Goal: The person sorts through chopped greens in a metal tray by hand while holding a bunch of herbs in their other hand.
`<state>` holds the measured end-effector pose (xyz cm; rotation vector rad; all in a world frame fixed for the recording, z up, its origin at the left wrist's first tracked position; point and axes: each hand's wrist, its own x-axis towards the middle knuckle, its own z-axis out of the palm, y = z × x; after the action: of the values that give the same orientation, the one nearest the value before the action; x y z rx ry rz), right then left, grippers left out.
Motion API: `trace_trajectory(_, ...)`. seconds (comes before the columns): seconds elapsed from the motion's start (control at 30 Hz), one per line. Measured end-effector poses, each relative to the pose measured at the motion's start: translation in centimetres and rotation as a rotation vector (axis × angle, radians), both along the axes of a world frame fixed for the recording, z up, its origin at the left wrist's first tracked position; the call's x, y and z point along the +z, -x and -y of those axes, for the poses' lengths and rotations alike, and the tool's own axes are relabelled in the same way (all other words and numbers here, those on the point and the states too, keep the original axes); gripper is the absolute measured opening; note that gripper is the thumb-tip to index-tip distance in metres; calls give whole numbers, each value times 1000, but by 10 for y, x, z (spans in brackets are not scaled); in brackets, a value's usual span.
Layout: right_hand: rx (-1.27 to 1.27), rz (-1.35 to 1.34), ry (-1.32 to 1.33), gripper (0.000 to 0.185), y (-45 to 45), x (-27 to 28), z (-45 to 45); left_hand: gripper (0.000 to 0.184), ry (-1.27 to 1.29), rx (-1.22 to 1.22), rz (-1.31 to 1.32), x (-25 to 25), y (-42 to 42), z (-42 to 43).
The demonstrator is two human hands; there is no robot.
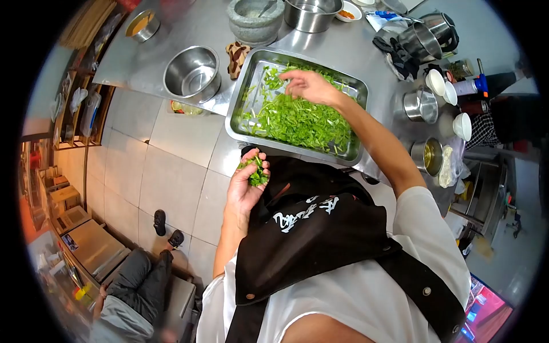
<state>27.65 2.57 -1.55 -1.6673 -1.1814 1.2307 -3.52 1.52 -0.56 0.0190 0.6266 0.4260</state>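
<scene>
A rectangular metal tray (239, 117) at the edge of the steel table holds a spread of chopped green herbs (306, 123), thickest on its near side. My left hand (245, 186) is closed around a small bunch of the chopped greens (257, 174), held in front of the tray, close to my black apron (320, 228). Over the far middle of the tray is my right hand (310, 87). Its index finger stretches out to the left while the other fingers are partly bent, and I see nothing held in it.
Left of the tray are a steel pot (191, 74) and a patterned cloth (237, 59); a stone mortar (255, 22) stands behind. Bowls and a pot of yellowish liquid (427, 156) line the right side. A seated person (137, 291) is at lower left, beside cardboard boxes (91, 246).
</scene>
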Motion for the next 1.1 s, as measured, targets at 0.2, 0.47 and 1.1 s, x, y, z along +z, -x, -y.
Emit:
trace_trajectory(0.2, -106, 742, -258, 44, 3, -6, -11, 38, 10, 5, -1, -3, 7, 1)
trace_trajectory(0.47, -153, 220, -56, 44, -20, -1, -26, 41, 3, 5, -10, -6, 7, -2)
trace_trajectory(1.1, 104, 811, -134, 21, 48, 23, -52, 30, 7, -9, -43, -1, -4, -2)
